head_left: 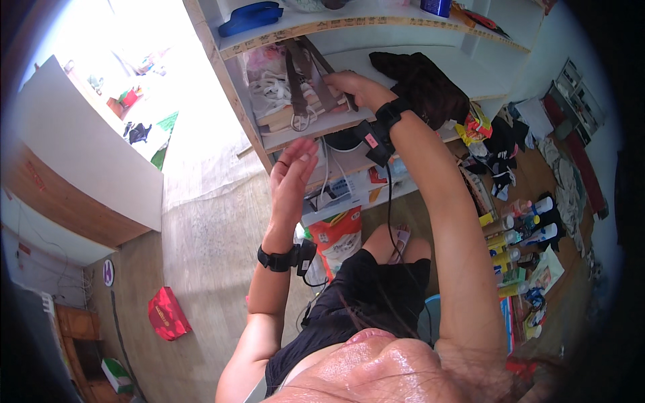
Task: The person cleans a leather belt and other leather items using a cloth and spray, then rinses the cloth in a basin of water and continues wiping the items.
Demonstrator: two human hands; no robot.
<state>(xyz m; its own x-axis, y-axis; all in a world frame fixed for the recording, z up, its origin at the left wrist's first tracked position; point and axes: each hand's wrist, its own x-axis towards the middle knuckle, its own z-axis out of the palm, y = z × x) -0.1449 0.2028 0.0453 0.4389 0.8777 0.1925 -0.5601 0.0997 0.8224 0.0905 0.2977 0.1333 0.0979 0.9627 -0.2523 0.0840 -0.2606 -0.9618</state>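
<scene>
My right hand (352,85) reaches into the middle shelf (398,55), its fingers curled at a grey-brown strap (322,85) and partly hidden by it. More of this strap loops over a stack of books (282,118), with a metal ring at its lower end. White cord (272,88) and a clear plastic bag with pink contents (264,58) lie behind and left of the strap. My left hand (294,174) is raised before the shelf's front edge, fingers extended and holding nothing. Right of my right hand is a dark brown cloth item (428,85).
A blue object (252,17) and a blue can (436,6) stand on the upper shelf. Below are a dark shoe (345,140) and an orange-and-white sack (336,237). Several bottles (514,237) and clothes crowd the right. A red bag (169,313) lies on the floor left. Cables hang from both wrist bands.
</scene>
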